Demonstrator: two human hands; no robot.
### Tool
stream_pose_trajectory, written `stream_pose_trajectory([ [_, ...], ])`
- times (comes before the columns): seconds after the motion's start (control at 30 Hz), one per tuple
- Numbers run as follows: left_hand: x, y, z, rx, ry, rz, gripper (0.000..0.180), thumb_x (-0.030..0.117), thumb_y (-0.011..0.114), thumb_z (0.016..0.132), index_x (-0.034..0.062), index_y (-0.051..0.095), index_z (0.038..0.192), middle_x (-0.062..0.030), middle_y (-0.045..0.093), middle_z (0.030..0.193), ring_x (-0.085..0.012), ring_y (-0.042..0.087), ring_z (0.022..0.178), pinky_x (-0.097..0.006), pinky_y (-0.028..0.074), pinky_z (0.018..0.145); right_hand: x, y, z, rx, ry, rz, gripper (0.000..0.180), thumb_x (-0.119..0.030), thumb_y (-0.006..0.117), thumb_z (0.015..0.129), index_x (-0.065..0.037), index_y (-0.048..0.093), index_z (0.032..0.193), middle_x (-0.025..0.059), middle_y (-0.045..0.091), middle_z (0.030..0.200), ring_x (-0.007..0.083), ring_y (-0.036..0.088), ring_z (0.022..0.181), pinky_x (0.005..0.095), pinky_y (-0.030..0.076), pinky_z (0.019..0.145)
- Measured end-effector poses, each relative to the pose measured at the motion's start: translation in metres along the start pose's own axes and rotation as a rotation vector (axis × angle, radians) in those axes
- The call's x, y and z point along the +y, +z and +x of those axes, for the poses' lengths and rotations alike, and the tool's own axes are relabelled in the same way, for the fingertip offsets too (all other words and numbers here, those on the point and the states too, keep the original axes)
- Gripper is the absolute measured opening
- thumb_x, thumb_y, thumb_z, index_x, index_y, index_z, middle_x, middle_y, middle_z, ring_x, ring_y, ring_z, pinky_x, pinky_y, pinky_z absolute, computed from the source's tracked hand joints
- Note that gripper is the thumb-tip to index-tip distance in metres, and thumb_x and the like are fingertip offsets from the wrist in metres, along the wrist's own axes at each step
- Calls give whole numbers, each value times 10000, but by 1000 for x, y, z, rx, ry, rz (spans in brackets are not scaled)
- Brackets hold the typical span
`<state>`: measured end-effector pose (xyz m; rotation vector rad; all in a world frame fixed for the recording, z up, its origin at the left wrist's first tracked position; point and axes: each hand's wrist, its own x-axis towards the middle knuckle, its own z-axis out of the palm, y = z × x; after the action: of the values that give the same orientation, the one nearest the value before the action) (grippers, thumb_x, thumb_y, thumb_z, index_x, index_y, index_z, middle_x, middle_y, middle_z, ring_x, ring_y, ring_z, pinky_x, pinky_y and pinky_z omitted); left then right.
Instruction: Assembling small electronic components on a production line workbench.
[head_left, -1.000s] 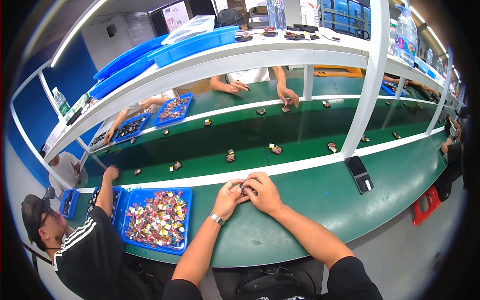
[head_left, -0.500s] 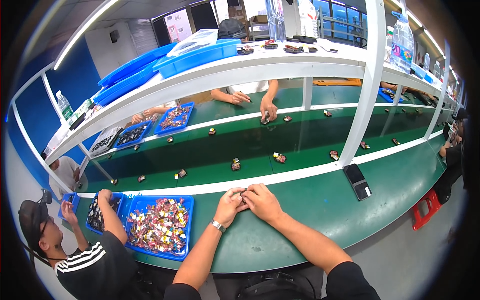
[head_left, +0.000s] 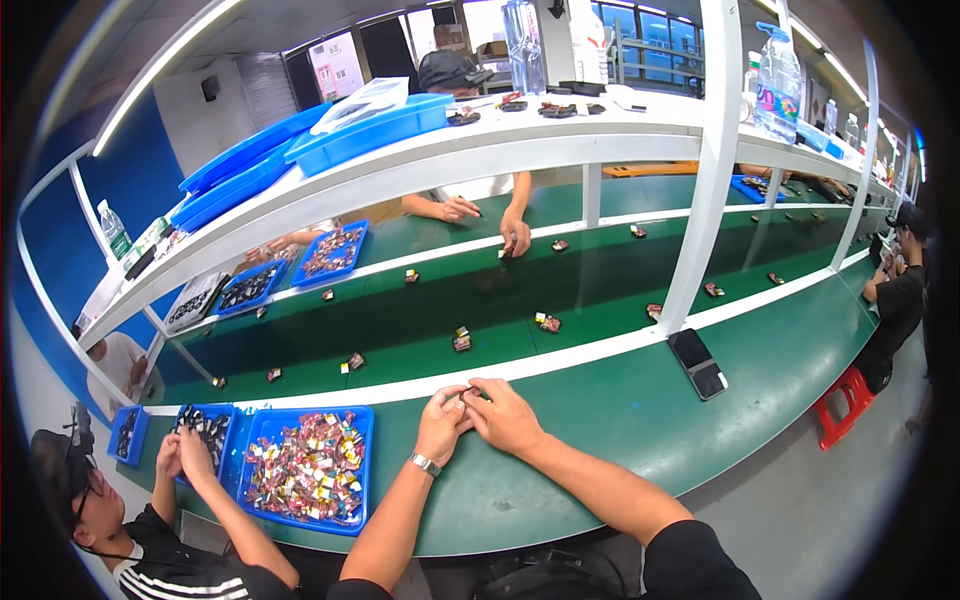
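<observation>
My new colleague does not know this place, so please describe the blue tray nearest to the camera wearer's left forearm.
Find the long green worktable in front of the wearer. Left of the wearer's left hand, on its near side stand three blue trays: take the rightmost tray. It looks the largest, heaped with small pink, white and yellow pieces, whereas its two neighbours hold black parts.

Held piece: a small, dark, compact object (head_left: pixel 468 392); material and exact outline too small to tell.
Visible portion: a little of its dark surface, showing among the fingertips; the remainder is covered by fingers.
Hold: pinched between the left hand (head_left: pixel 438 425) and the right hand (head_left: pixel 507 418) together.
Pose: tilt cannot be told.
Location: over the smooth green bench (head_left: pixel 590 450), near the long white rail (head_left: pixel 560 357).
</observation>
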<state>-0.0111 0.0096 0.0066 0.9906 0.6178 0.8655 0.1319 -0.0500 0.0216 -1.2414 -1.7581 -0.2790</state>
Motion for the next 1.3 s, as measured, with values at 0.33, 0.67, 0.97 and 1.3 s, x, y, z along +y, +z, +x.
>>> stream_pose_trajectory([
  [0.33,7,3,-5,-52,16,-26,463,86,497,976,-2,324,1396,-243,443,1400,-332,558,1192,-425,533,940,76,-23,20,44,87,-136,272,-94,710,731,-36,654,991,160,628,1135,335,588,1043,398,489,918],
  [0.67,2,-6,-3,-120,5,126,302,31,461,973,-40,442,1266,-228,526,1307,-314,601,1129,-416,552,915,186,-78,29,-199,577,-428,547,-251,769,731,-28,597,1201,151,656,1119,331,547,1122,414,420,989],
  [0.97,3,0,2,-162,-12,146,293,74,457,984,-34,457,1256,-211,581,1220,-255,638,1014,-374,561,862,181,-67,37,-291,490,-129,660,-186,816,661,-69,553,1254,88,663,1057,279,518,1141,407,409,1000],
  [1.3,12,-10,-3,-336,-167,51,434,325,436,1021,-6,530,1286,-101,626,1141,-166,609,989,-320,508,867,9,-64,34,-652,87,278,705,-79,763,708,-143,493,1356,114,539,1276,303,497,1197,391,434,1014],
])
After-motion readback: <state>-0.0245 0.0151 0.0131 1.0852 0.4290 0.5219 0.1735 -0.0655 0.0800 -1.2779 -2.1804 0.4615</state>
